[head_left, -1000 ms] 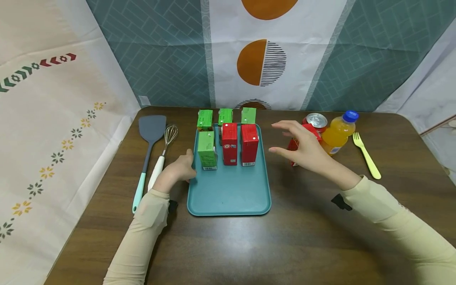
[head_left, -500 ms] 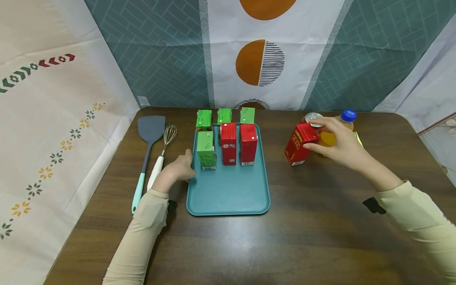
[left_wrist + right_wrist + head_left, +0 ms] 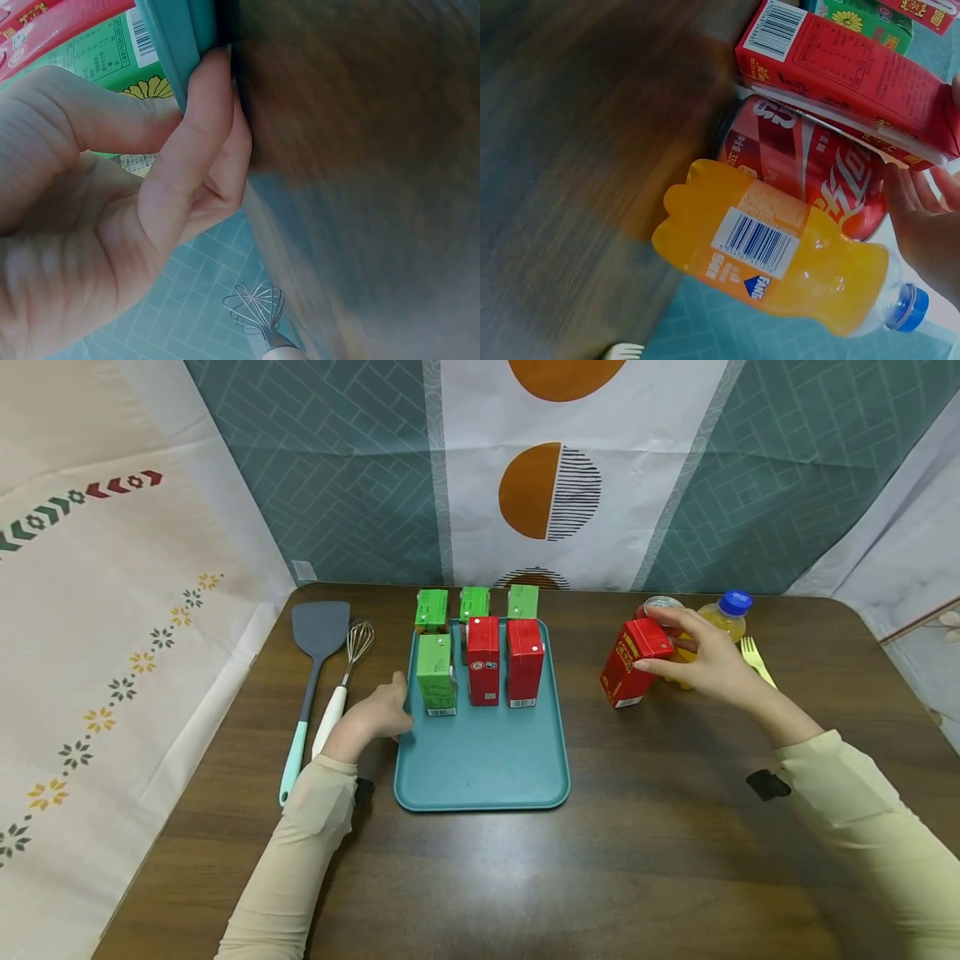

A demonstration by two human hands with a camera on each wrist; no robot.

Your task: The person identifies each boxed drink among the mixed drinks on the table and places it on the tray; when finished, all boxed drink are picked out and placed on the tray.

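Observation:
My left hand (image 3: 378, 710) pinches the left rim of a teal tray (image 3: 480, 768), thumb on top and fingers curled underneath in the left wrist view. On the tray stand a green drink carton (image 3: 437, 675) and two red drink cartons (image 3: 483, 664). To the tray's right, my right hand (image 3: 708, 664) holds another red drink carton (image 3: 626, 668) near its top, thumb on one side and fingers on the other; that carton stands on the table, slightly tilted in view. A red soda can (image 3: 802, 165) and an orange soda bottle (image 3: 772, 247) stand close behind the hand.
Three green cartons (image 3: 474, 603) stand in a row at the tray's far edge; their bases are hidden. Left of the tray lie a grey spatula (image 3: 318, 631) and a whisk (image 3: 358, 645). A yellow fork (image 3: 757, 662) lies at the right, partly covered by the right hand.
My right hand has drawn back rightward from beside the tray and come onto the top of the separate red carton. The left hand and the tray have kept their place.

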